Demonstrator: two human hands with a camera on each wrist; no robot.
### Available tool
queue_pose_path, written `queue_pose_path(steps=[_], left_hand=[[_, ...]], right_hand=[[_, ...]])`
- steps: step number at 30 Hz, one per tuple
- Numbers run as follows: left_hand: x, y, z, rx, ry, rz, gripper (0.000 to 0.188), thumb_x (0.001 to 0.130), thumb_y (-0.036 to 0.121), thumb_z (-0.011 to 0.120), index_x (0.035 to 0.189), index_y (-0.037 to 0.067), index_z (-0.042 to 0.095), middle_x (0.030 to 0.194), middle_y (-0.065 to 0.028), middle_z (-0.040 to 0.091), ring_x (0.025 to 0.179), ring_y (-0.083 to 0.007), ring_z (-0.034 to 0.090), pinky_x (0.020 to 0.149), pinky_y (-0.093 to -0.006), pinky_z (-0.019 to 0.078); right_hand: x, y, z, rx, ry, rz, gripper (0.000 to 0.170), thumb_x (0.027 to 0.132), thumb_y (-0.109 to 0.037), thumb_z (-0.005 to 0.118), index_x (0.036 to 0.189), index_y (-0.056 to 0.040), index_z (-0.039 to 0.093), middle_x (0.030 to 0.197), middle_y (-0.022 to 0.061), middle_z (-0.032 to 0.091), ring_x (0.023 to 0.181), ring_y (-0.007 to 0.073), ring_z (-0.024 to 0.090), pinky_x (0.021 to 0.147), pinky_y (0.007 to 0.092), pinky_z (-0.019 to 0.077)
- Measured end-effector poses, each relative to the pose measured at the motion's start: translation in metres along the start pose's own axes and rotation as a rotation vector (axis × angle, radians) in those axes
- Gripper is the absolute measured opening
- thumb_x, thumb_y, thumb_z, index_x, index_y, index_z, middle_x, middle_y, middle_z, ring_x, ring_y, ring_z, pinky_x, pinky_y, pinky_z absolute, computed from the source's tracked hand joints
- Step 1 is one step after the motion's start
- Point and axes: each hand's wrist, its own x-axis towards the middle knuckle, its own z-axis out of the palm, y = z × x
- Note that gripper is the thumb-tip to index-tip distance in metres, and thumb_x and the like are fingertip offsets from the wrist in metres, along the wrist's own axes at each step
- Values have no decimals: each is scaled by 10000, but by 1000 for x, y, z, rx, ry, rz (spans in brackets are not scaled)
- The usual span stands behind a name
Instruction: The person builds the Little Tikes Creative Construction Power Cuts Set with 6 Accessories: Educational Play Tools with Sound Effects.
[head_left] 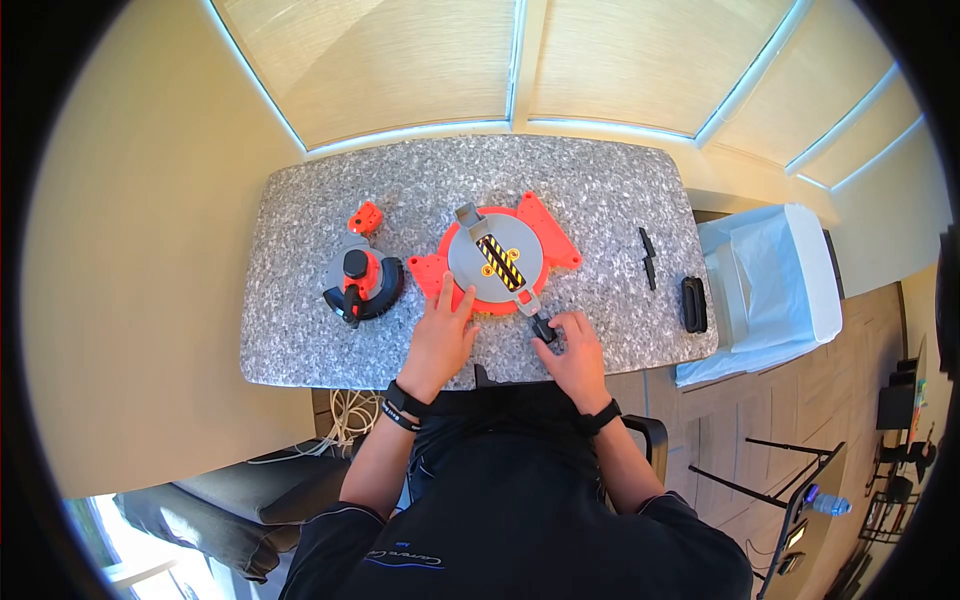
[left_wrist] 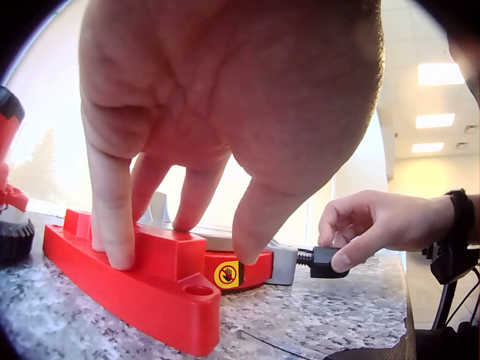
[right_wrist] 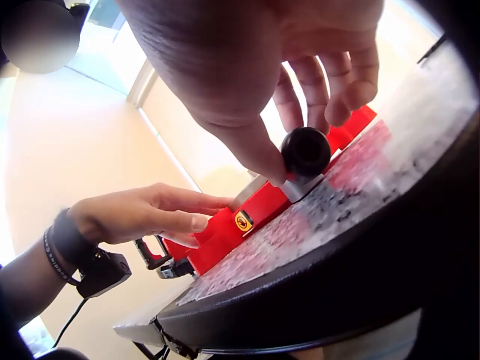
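Observation:
A red base [head_left: 541, 225] with a round grey turntable [head_left: 468, 262] and a yellow-black striped slot lies on the granite-patterned table. My left hand [head_left: 438, 345] rests its fingertips on the base's red left part [left_wrist: 142, 285], fingers spread and fairly straight. At the front of the turntable, my right hand [head_left: 577, 362] pinches a black knob [left_wrist: 327, 262] between thumb and fingers; a threaded shaft joins it to the grey arm. In the right wrist view the knob [right_wrist: 306, 152] shows its round end beside the thumb.
To the left stands a red and black saw head [head_left: 362, 280], with a red battery-like piece [head_left: 366, 218] behind it. Two thin black pieces [head_left: 649, 272] and a black oblong part [head_left: 693, 305] lie at the right. A lined bin [head_left: 820, 280] stands beyond the table's right edge.

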Motion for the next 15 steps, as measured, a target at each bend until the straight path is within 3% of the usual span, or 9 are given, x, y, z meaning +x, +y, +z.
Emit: queue_pose_path(steps=[2, 4, 7, 9, 15], left_hand=[[0, 0, 0, 2, 3, 0, 650, 894, 196, 752, 1485, 56, 522, 1595, -299, 335, 1288, -455, 516, 1017, -476, 534], [0, 0, 0, 5, 3, 2, 645, 895, 196, 751, 1483, 58, 525, 1592, -299, 338, 1285, -456, 519, 1015, -476, 536], [0, 1, -2, -4, 3, -8, 635, 892, 187, 752, 1475, 62, 535, 1587, -295, 348, 1277, -455, 528, 1011, -476, 539], [0, 1, -4, -68, -2, -34, 646, 890, 184, 755, 1490, 88, 533, 1577, -295, 378, 1302, -468, 519, 1073, -496, 482], [-1, 1, -4, -70, 6, -30, 645, 888, 179, 754, 1489, 98, 536, 1575, -288, 383, 1297, -472, 521, 1067, -503, 485]], right_hand=[[1, 0, 0, -3, -10, 7, 334, 800, -135, 842, 1009, -54, 594, 1012, 119, 632, 848, 303, 648, 734, 381, 548], [1, -1, 0, 21, -20, 62, 306, 799, -132, 818, 1012, -48, 615, 1014, 127, 648, 967, 357, 644, 810, 441, 541], [1, -1, 1, -8, 22, 36, 270, 820, -140, 795, 1006, -46, 624, 970, 125, 661, 950, 356, 638, 802, 445, 535], [1, 1, 2, -13, 19, 44, 250, 834, -145, 781, 1007, -43, 632, 965, 126, 670, 941, 359, 635, 796, 448, 533], [-2, 8, 5, -61, 20, 48, 224, 870, -150, 748, 1043, -37, 662, 981, 130, 696, 935, 368, 632, 798, 462, 531]])
